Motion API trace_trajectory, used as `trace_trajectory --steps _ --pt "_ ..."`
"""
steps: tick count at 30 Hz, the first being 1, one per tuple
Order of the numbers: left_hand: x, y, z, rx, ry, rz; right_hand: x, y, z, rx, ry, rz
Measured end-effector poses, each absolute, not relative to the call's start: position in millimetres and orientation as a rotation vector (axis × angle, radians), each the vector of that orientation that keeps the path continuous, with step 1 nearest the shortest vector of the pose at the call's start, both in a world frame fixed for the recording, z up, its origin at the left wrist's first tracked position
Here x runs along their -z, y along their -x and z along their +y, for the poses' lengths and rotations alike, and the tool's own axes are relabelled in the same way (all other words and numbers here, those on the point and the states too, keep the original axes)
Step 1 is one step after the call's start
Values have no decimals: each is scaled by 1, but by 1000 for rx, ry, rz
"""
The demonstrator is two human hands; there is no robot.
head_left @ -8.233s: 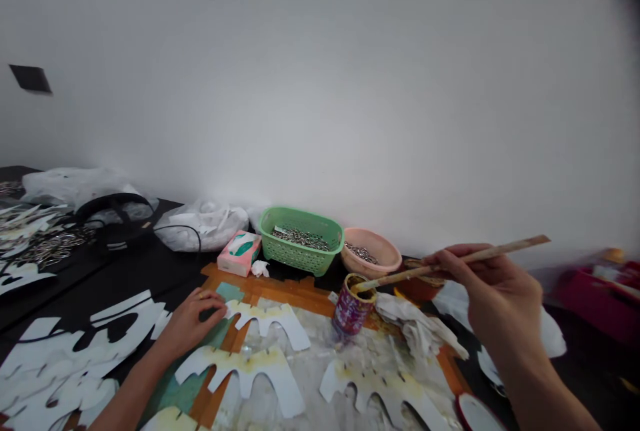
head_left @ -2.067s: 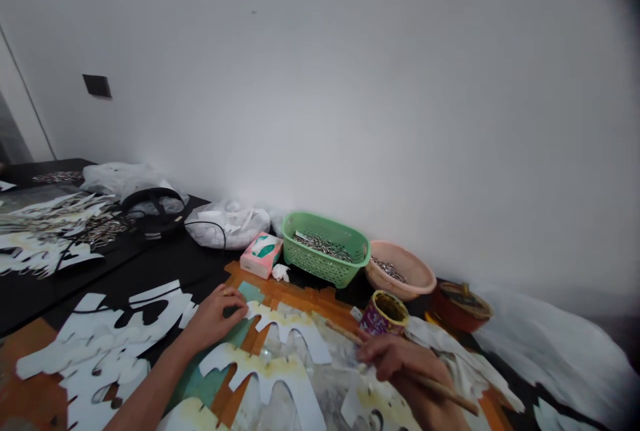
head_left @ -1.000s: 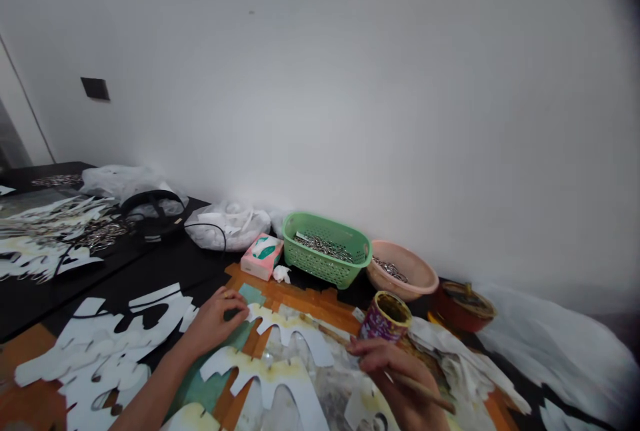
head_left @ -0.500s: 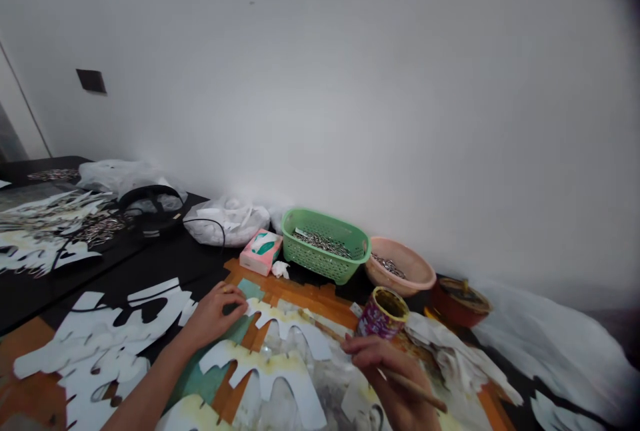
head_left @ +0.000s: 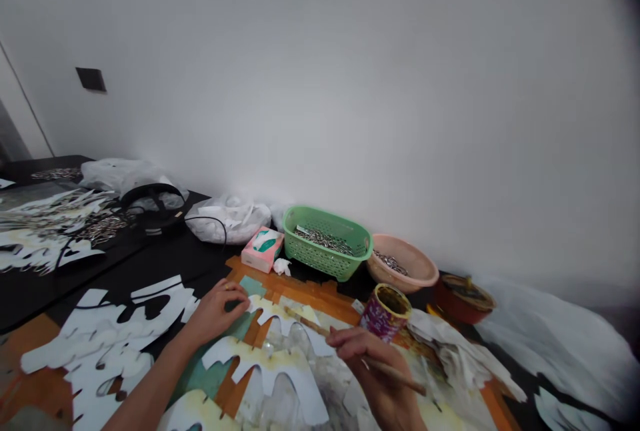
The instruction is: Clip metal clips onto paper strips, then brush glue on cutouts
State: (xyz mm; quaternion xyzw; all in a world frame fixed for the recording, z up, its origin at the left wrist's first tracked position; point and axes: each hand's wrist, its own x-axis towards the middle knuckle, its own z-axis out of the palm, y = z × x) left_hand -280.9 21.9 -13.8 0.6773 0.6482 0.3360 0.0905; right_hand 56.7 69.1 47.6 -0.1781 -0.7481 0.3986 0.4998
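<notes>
My left hand (head_left: 223,311) lies at the left end of a white scalloped cut-out sheet (head_left: 273,309), its thumb and fingertips closed on that end. The sheet has yellowish smears along its upper edge. My right hand (head_left: 373,364) grips a thin wooden-handled brush (head_left: 307,322) like a pen. The brush's tip rests on or just over the yellowed edge of the sheet. Nearer to me lies a second scalloped sheet (head_left: 273,365), smeared yellow too. Beyond my right hand stands an open purple can (head_left: 385,314) with yellow-stained rim.
Along the wall stand a tissue box (head_left: 263,249), a green basket (head_left: 327,254) of metal pieces, a pink bowl (head_left: 407,264) and a reddish lidded pot (head_left: 463,301). More white cut-outs (head_left: 107,337) lie left. A crumpled white cloth (head_left: 450,347) and plastic sheeting (head_left: 550,344) are right.
My right hand has moved left with the brush, whose tip has slid left along the sheet's yellowed edge. My left hand has stayed at the sheet's end.
</notes>
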Motion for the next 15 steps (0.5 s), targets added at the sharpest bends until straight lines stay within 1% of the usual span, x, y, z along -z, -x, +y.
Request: trace_trajectory --steps 6,15 --pt "15 282 22 -997 -2013 1941 -57 -75 67 -936 479 -1760" --pt "16 282 22 -997 -2008 1951 -47 -71 70 -882 331 -1894"
